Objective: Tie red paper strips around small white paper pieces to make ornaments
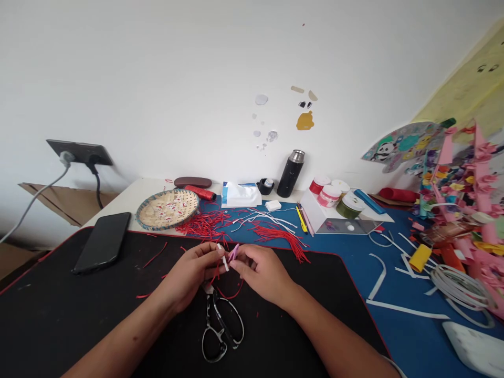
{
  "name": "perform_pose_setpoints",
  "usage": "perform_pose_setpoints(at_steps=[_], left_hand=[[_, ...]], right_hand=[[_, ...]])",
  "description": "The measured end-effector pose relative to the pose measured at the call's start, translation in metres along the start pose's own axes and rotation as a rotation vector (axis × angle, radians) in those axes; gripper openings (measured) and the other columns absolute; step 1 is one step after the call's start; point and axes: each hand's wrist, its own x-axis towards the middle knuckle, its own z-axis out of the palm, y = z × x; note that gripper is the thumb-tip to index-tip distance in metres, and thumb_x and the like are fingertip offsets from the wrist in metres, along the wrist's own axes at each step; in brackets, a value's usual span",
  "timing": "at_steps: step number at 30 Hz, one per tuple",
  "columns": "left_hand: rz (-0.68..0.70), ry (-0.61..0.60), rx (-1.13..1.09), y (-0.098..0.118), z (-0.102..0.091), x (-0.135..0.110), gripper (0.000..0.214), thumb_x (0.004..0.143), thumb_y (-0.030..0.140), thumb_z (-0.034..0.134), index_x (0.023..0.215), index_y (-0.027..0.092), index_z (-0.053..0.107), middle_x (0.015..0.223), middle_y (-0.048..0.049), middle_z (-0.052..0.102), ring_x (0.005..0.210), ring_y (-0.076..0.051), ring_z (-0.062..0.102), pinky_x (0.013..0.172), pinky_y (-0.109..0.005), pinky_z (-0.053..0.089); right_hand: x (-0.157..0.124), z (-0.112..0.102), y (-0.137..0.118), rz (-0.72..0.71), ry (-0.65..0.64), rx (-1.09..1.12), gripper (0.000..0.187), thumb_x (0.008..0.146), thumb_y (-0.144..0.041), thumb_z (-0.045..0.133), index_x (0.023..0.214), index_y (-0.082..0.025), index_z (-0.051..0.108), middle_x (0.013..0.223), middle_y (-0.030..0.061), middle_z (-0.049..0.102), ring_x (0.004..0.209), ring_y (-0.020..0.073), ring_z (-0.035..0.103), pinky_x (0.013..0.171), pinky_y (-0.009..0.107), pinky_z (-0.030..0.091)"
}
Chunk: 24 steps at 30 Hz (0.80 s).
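Both forearms are bare, with no sleeves in view. The left hand (pixel 192 273) and the right hand (pixel 262 273) wear no gloves or rings. A thin pale band circles the right arm near the elbow.

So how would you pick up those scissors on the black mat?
Take the scissors by the two looped handles, which lie at the near end, toward the person. Come from the near side, below the hands, since the blades point away, up under the left hand.
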Motion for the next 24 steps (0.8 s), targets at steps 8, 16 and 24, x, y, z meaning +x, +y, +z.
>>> perform_pose_setpoints(at_steps=[8,16,24], left_hand=[[0.058,-0.014,0.048,0.001,-0.003,0.0,0.024,0.075,0.035,0.089,0.077,0.017,0.074,0.096,-0.0108,0.08,0.082,-0.02,0.071,0.073,-0.027,0.06],[0.028,-0.03,0.062,0.001,-0.002,-0.001,0.023,0.075,0.034,0.089,0.077,0.018,0.073,0.099,-0.011,0.081,0.083,-0.021,0.072,0.076,-0.028,0.06],[0.072,-0.002,0.005,-0.002,-0.003,0.003,0.029,0.071,0.036,0.092,0.076,0.016,0.073,0.088,-0.0091,0.08,0.076,-0.018,0.07,0.075,-0.025,0.055]], right_hand=[[0.007,0.001,0.012,0.164,-0.01,0.413,0.021,0.093,-0.038,0.064,0.097,-0.018,0.063,0.079,0.0008,0.067,0.056,0.0118,0.065,0.043,0.019,0.041],[0.008,-0.001,0.013,0.233,-0.043,0.601,0.026,0.087,-0.038,0.069,0.102,-0.017,0.064,0.076,-0.0009,0.065,0.055,0.0116,0.067,0.041,0.017,0.042],[0.009,-0.002,0.011,0.314,-0.05,0.753,0.032,0.086,-0.038,0.073,0.108,-0.016,0.067,0.08,0.0015,0.069,0.055,0.0126,0.068,0.042,0.019,0.041]])
